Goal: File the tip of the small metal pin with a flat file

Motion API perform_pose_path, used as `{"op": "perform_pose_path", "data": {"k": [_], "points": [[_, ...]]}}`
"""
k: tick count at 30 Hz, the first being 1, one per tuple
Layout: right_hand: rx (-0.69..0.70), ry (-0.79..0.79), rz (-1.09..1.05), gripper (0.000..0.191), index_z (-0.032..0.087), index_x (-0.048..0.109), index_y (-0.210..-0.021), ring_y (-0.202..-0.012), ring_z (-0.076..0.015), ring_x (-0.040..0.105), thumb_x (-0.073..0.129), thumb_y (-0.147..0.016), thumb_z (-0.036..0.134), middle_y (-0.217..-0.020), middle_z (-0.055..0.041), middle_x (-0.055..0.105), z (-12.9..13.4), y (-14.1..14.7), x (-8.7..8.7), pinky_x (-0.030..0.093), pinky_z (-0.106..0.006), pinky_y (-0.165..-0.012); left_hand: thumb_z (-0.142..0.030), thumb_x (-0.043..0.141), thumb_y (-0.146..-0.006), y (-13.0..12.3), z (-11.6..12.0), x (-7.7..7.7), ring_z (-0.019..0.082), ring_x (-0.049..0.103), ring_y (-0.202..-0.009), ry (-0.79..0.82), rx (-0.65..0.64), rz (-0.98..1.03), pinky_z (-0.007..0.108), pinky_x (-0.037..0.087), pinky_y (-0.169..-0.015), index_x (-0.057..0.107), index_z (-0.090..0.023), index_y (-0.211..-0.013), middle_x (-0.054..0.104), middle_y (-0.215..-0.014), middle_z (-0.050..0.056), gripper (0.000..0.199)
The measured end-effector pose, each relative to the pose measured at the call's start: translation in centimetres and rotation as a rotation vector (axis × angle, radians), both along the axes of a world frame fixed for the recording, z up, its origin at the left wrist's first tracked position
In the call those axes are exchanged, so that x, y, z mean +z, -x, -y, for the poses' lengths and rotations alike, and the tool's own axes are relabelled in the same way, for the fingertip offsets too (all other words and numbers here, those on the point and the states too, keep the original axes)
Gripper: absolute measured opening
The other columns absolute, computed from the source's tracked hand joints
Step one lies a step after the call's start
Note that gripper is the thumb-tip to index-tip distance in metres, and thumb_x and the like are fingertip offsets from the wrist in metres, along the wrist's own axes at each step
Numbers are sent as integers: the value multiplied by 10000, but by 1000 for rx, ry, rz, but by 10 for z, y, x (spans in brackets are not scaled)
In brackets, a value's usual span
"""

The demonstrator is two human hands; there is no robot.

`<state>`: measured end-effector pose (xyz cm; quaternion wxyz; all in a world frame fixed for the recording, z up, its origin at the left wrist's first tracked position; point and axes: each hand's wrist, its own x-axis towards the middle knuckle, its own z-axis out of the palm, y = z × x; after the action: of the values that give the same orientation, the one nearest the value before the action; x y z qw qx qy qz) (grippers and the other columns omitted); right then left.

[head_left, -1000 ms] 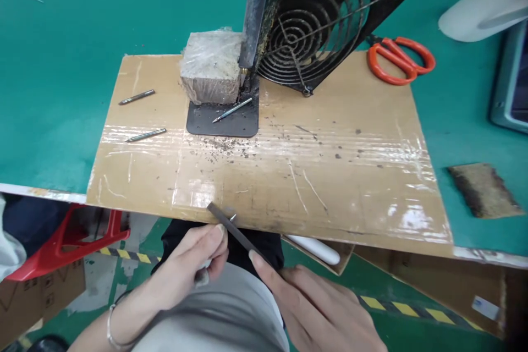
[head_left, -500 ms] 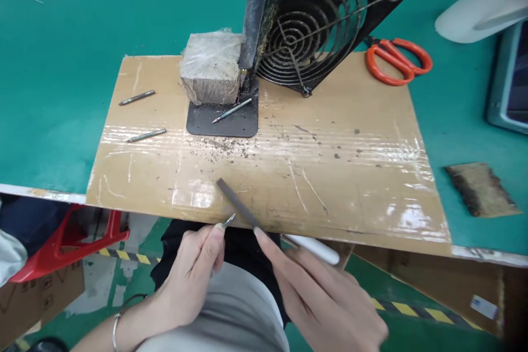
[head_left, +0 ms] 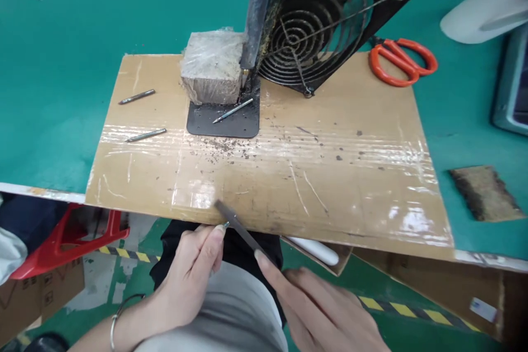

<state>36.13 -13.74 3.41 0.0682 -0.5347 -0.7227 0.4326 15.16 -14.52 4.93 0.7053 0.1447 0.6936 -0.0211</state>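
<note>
Near the front edge of the cardboard, my left hand [head_left: 193, 269] pinches a pointed metal soldering tip [head_left: 226, 225]. Only its sharp end shows beyond the thumb. My right hand [head_left: 317, 302] grips a flat metal file [head_left: 243, 232], with the index finger stretched along it; its handle is hidden in the palm. The file's blade lies across the point of the tip, seemingly touching it. Two similar tips, one upper [head_left: 137, 97] and one lower [head_left: 146, 135], lie on the left of the cardboard. Another tip [head_left: 233, 110] rests on a black metal plate [head_left: 223, 127].
A plastic-wrapped block [head_left: 212, 66] sits at the plate's back, beside a dark upright bar [head_left: 256, 16] and a dusty fan with a wire guard [head_left: 305, 38]. Orange-handled scissors [head_left: 402, 63] lie right of it. Dark crumbs dot the cardboard [head_left: 363, 198]. A worn sponge [head_left: 487, 192] lies far right.
The file has moved down toward me, and its blade now crosses the soldering tip's point, where before there was a gap. My right hand moved down with it; my left hand stayed nearly still.
</note>
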Motion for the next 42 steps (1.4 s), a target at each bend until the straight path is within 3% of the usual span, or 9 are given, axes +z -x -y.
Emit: {"op": "perform_pose_path", "data": {"k": [6, 12, 16, 23, 27, 34, 39, 42], "points": [[-55, 17, -72, 340, 183, 785, -1191, -584, -49, 618, 508, -1054, 41, -665, 69, 649, -6, 13, -9, 426, -251, -615, -606, 340, -1115, -1, -4, -4, 148, 350, -583, -43, 29, 20, 333, 308, -626, 427, -221, -623, 414, -596, -24, 632], [11, 50, -39, 364, 196, 788, -1202, -642, -52, 673, 539, -1011, 11, -769, 45, 708, 0, -3, 2, 461, -249, -667, -560, 342, -1128, 0, -2, -2, 156, 355, -603, -13, 29, 23, 339, 287, -623, 426, -222, -625, 400, -609, -20, 612], [-74, 25, -72, 361, 177, 789, -1188, -600, -60, 639, 527, -1015, -1, -695, 52, 675, -4, 10, -5, 447, -250, -632, -575, 342, -1124, -1, -4, -3, 150, 342, -578, -46, 39, 23, 334, 295, -612, 419, -224, -616, 401, -586, -26, 622], [-47, 50, -36, 355, 220, 784, -1184, -627, -41, 653, 505, -1059, 39, -742, 60, 695, -2, 4, 3, 434, -238, -623, -529, 326, -1140, -1, -6, -5, 144, 360, -580, -103, -28, 29, 324, 306, -617, 416, -220, -639, 418, -585, -29, 595], [-79, 33, -75, 356, 187, 789, -1168, -585, -45, 625, 497, -1047, 22, -681, 67, 668, -8, 11, -5, 434, -243, -612, -522, 323, -1143, -1, -5, -5, 143, 366, -582, -124, -42, 21, 322, 316, -631, 404, -221, -643, 428, -589, -29, 589], [-19, 58, -59, 378, 224, 793, -1179, -648, -62, 678, 514, -1024, 21, -790, 42, 724, 4, -3, 1, 471, -254, -669, -588, 378, -1114, 0, -6, -3, 152, 382, -591, 2, 111, 53, 336, 309, -622, 431, -222, -608, 422, -588, -20, 627], [-84, -5, -99, 361, 170, 799, -1149, -549, -60, 597, 518, -1007, -7, -647, 63, 627, -4, 9, -10, 432, -259, -586, -669, 410, -1075, 0, -7, -5, 150, 365, -560, 22, 194, 73, 340, 303, -594, 466, -222, -597, 422, -563, -19, 658], [-44, 22, -89, 391, 180, 800, -1154, -585, -60, 626, 496, -1004, -15, -702, 50, 665, -1, 4, -7, 445, -261, -634, -689, 423, -1062, -1, -8, -7, 150, 356, -549, 22, 207, 71, 346, 289, -585, 450, -228, -578, 411, -543, -19, 669]]}}
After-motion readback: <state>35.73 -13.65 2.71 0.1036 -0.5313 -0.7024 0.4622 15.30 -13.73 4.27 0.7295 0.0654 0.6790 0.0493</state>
